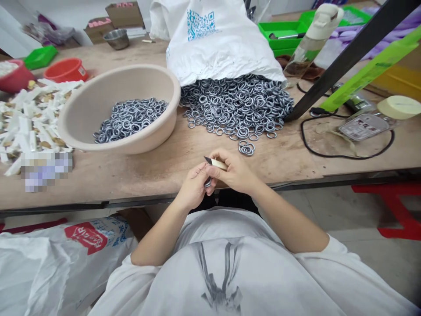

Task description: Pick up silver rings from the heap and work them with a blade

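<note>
My left hand [194,186] is closed round a small grey metal-looking ring [208,181], partly hidden by the fingers. Held in my right hand [235,169] is a short knife [217,164] with a pale handle and a dark slanted blade pointing left. Both hands meet just above the table's front edge, and their fingertips touch or nearly touch. Several loose rings [246,148] lie on the wood just beyond them. Behind these, a large heap of rings [237,105] spills from a white sack [223,48]. More rings [131,118] fill the bottom of a beige basin [74,116] on the left.
White strips [26,127] are piled at the far left beside a red bowl [66,70]. To the right are a dark slanted post [345,66], a black cable [305,147], a lidded jar [368,123] and a clear bottle [309,44]. A red stool [394,210] stands below the table.
</note>
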{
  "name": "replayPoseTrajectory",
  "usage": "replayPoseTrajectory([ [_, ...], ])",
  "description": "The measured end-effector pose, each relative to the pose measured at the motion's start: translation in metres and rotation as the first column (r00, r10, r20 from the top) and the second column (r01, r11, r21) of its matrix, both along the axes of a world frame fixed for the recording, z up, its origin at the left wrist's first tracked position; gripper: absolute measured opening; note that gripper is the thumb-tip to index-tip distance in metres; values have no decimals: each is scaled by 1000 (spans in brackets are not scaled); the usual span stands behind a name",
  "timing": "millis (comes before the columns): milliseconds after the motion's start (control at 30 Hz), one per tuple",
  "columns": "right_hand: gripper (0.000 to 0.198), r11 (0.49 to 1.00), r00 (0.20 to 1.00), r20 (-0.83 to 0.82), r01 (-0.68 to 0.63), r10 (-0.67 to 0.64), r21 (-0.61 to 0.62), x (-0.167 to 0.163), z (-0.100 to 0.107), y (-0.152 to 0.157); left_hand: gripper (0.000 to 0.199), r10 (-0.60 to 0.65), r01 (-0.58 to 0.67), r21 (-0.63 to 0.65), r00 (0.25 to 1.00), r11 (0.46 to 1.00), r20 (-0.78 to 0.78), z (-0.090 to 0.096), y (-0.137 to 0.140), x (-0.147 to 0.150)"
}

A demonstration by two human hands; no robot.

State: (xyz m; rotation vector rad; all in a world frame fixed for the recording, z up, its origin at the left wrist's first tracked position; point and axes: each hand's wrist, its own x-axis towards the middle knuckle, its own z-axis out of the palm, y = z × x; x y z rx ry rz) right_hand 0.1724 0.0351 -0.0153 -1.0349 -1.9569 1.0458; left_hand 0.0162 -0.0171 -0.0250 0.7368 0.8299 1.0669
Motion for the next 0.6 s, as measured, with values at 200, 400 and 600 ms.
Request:
replayPoseTrajectory([
  [200,26,827,640,524,458,-561,326,24,4,55,37,-1,0,-18,1000,1000,-25,4,1,-9],
  [400,22,830,518,661,452,-543,327,41,-3,76,25,139,-135,-113,990,984,23,6,10,-17],
  [600,16,801,555,589,498,-588,331,48,-9,74,29,181,-169,-204,983,964,38,10,16,-16],
])
